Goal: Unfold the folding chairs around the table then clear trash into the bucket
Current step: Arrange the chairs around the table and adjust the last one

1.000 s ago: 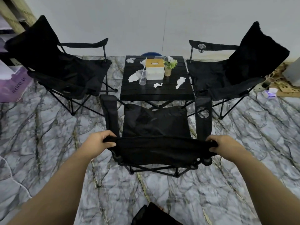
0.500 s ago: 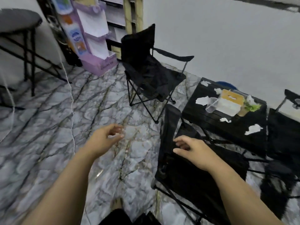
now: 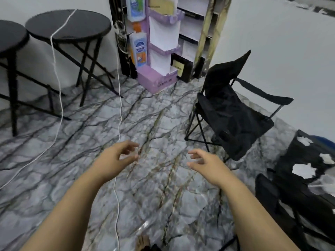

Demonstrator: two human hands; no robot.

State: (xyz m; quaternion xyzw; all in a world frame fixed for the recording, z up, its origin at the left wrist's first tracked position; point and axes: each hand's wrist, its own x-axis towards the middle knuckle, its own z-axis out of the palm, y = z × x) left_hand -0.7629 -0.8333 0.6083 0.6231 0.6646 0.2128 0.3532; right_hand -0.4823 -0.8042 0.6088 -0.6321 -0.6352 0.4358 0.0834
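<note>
My left hand (image 3: 116,157) and my right hand (image 3: 205,163) hover empty over the marble floor, fingers loosely apart. An unfolded black folding chair (image 3: 232,113) stands to the right by the white wall. At the right edge is a corner of the black table (image 3: 308,156) with white tissue scraps (image 3: 303,170) on it. Part of a second black chair (image 3: 268,194) shows at the lower right. A sliver of something blue (image 3: 324,138) peeks out behind the table; what it is I cannot tell.
Two round black stools (image 3: 68,28) stand at the back left. A white cord (image 3: 118,109) trails from them across the floor between my arms. A purple cardboard display stand (image 3: 157,51) and shelving fill the back middle.
Both hands let go of the near chair and now hang free. My view has swung left, away from the table, toward the stools and the display stand.
</note>
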